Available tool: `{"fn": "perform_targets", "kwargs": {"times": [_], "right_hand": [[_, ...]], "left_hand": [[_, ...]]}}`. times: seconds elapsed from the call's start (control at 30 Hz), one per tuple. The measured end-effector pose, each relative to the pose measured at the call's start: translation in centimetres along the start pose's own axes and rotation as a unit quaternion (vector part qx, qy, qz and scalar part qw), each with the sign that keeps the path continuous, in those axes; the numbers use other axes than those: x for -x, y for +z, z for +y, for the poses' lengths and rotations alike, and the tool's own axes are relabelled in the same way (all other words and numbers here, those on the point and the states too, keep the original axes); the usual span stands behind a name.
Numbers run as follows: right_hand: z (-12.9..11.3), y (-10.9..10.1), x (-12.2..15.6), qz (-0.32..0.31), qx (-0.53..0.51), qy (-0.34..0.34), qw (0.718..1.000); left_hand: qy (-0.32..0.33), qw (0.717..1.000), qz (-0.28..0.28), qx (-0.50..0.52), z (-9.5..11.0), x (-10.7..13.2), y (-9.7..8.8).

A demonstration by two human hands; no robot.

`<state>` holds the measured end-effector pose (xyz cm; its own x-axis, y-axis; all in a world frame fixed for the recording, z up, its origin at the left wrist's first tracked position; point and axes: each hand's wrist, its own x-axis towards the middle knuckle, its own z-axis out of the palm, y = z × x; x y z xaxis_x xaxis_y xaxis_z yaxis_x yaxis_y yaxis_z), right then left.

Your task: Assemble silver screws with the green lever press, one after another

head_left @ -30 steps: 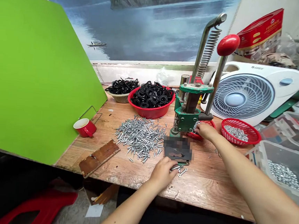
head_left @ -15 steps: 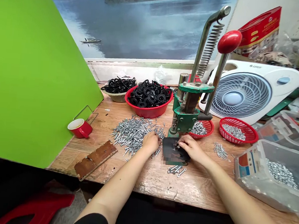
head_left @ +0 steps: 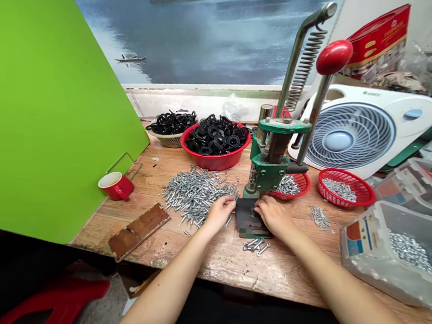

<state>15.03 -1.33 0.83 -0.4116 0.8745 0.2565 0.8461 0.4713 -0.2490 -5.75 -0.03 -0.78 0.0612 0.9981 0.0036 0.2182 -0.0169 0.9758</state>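
My left hand (head_left: 221, 214) is at the right edge of a pile of metal eye bolts (head_left: 194, 193), just left of the press base. Its thumb and fingertips are pinched together; what they hold, if anything, is too small to make out. My right hand (head_left: 272, 217) rests over the dark base plate (head_left: 246, 220) of a green hand press (head_left: 271, 172). Those fingers are curled together under the press head, and whatever is in them is hidden. The press's red-knobbed lever (head_left: 334, 57) stands raised. Several loose eye bolts (head_left: 256, 245) lie in front of the base.
Behind the pile stand a red basin (head_left: 212, 161) and a beige basket (head_left: 170, 140) of black rings. Red baskets (head_left: 366, 195) of metal parts, a clear bin (head_left: 361, 275) and a fan (head_left: 358, 134) are on the right. A wooden board (head_left: 140, 231) and red mug (head_left: 117, 186) lie left.
My left hand has drawn back slightly from the bolt pile, its fingertips now pinched beside the press base. My right hand has shifted a little left on the plate.
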Motion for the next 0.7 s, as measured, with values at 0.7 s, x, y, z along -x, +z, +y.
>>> {"fn": "perform_targets", "kwargs": {"times": [0.7], "right_hand": [[1.4, 0.1, -0.7, -0.044, -0.160, -0.005, 0.986]], "left_hand": [[-0.149, 0.928, -0.041, 0.339, 1.7, 1.7, 0.6]]}}
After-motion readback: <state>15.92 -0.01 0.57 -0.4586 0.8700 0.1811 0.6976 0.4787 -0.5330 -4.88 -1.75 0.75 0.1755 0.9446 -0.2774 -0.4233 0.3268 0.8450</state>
